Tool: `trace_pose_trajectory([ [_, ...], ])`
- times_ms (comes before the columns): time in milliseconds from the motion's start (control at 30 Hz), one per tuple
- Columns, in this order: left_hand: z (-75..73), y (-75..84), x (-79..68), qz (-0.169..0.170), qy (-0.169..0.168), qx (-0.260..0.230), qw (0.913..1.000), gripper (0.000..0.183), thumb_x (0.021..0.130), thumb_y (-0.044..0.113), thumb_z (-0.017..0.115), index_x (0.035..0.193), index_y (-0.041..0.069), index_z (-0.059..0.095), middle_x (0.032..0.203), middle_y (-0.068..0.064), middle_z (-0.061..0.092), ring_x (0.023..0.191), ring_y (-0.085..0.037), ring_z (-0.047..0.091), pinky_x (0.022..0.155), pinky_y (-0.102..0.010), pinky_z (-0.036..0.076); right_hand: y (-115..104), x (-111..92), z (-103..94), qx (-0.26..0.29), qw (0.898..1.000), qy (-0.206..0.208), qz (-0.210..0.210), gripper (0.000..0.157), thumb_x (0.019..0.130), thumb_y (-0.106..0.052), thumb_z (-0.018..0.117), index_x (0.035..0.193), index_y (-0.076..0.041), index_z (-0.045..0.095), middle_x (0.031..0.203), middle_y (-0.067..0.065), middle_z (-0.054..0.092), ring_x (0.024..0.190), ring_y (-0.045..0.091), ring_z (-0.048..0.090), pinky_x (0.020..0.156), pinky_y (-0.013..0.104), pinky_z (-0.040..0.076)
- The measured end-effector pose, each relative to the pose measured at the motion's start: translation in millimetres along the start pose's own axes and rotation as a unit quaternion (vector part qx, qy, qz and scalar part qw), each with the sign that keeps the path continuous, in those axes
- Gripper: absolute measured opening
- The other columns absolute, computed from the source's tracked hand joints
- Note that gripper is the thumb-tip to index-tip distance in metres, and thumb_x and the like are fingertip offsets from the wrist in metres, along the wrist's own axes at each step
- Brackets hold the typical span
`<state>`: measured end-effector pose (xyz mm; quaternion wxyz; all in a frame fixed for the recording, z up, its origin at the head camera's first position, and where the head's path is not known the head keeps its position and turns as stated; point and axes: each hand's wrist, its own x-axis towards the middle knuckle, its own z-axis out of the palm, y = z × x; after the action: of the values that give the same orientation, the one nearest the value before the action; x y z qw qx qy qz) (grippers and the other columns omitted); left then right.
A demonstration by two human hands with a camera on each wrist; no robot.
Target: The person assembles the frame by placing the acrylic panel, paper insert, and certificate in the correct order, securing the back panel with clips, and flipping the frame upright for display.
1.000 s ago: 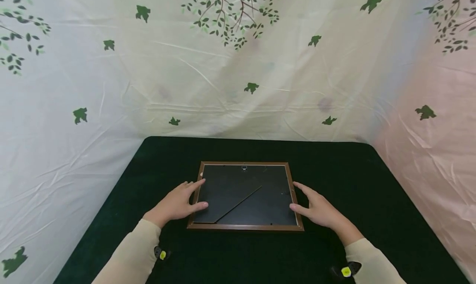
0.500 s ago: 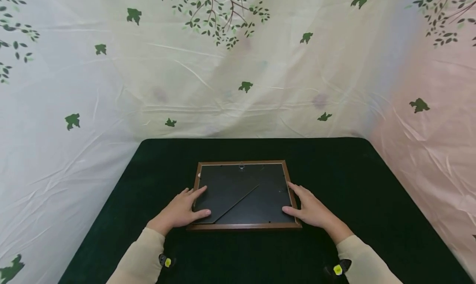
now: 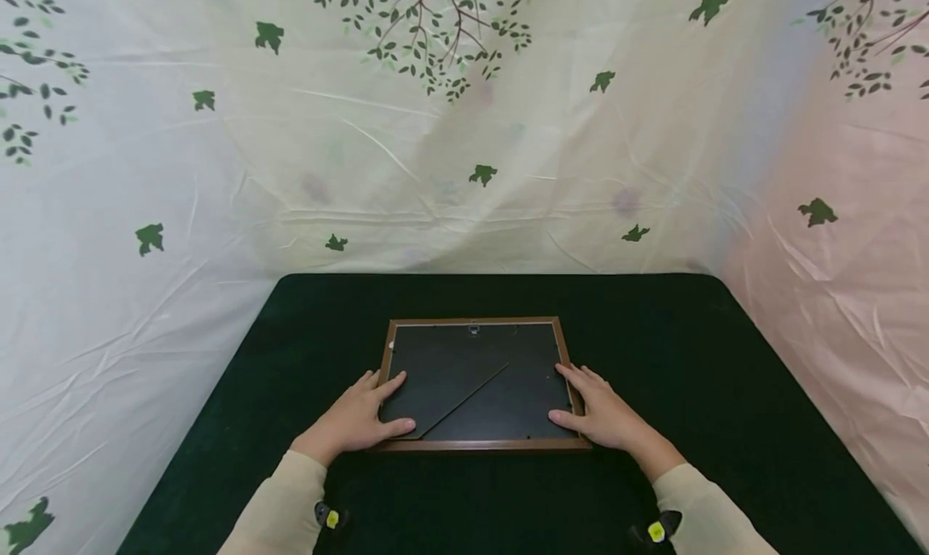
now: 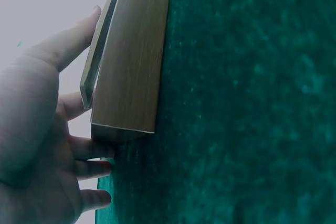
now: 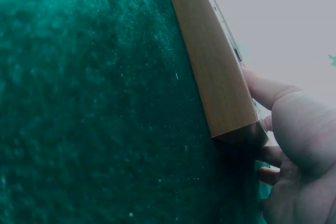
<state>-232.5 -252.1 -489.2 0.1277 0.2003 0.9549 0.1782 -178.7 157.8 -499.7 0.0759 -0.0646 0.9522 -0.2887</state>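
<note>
A picture frame (image 3: 472, 444) with a brown wooden border lies face down on the dark green cloth. Its black backing (image 3: 479, 385) carries a slanting stand flap and a small metal hanger near the far edge. My left hand (image 3: 352, 418) rests on the left side, thumb and forefinger on the backing. In the left wrist view, that hand's other fingers (image 4: 89, 148) are fairly straight beside the frame's corner. Across from it, my right hand (image 3: 608, 412) touches the right side, thumb over the backing. The right wrist view shows its remaining fingers partly hidden behind the corner.
Dark green cloth (image 3: 472, 507) covers the table around the frame. A pale curtain (image 3: 406, 152) with printed leaves and birds hangs behind and at both sides.
Both hands have come inward and slightly nearer the person, from the frame's edges onto its sides. The frame stays flat in about the same place; the head view shifted slightly.
</note>
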Motion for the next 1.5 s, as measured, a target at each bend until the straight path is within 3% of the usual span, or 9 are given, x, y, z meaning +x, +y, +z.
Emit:
trace_pose_trajectory([
  [333,1.5,0.2,0.1,0.004,0.013,-0.007,0.9999,0.093,0.075,0.076,0.058,0.15,0.025,0.036,0.156,-0.016,0.025,0.142,-0.038,0.02,0.106,-0.059,0.029,0,0,0.8,0.003,1.0,0.001,0.008,0.088,0.083,-0.061,0.063,0.152,-0.019,0.029,0.156,0.02,0.023,0.141,0.046,0.014,0.102,0.072,0.018],
  [667,-0.6,1.0,-0.2,0.001,0.014,-0.013,0.9998,0.094,0.074,0.076,0.059,0.15,0.024,0.037,0.156,-0.017,0.025,0.143,-0.04,0.017,0.104,-0.062,0.029,-1,1,1.6,-0.001,1.0,0.007,-0.001,0.088,0.084,-0.06,0.063,0.152,-0.015,0.03,0.155,0.022,0.024,0.142,0.044,0.016,0.107,0.068,0.01],
  [1100,3.9,5.9,-3.0,-0.017,0.032,-0.02,0.9991,0.09,0.075,0.075,0.06,0.148,0.027,0.039,0.154,-0.018,0.027,0.144,-0.04,0.014,0.103,-0.066,0.027,-10,-3,2.6,-0.013,1.0,0.021,0.017,0.086,0.085,-0.056,0.065,0.151,-0.011,0.032,0.154,0.022,0.026,0.142,0.043,0.015,0.107,0.068,0.01],
  [1267,-0.3,13.0,-6.5,-0.007,0.072,-0.033,0.9968,0.086,0.078,0.069,0.063,0.147,0.024,0.041,0.154,-0.022,0.026,0.141,-0.043,0.021,0.102,-0.065,0.03,-18,-5,-2.4,-0.003,0.999,0.043,0.019,0.082,0.088,-0.049,0.064,0.151,-0.009,0.031,0.154,0.023,0.025,0.141,0.045,0.019,0.106,0.068,0.016],
  [1500,-6.6,21.4,-8.3,0.045,0.153,-0.068,0.9848,0.079,0.083,0.055,0.067,0.148,0.017,0.041,0.156,-0.023,0.019,0.136,-0.043,0.032,0.101,-0.057,0.037,-27,-8,-9.7,0.04,0.996,0.083,0.007,0.077,0.09,-0.036,0.067,0.151,-0.008,0.03,0.155,0.024,0.019,0.138,0.044,0.026,0.103,0.06,0.031],
])
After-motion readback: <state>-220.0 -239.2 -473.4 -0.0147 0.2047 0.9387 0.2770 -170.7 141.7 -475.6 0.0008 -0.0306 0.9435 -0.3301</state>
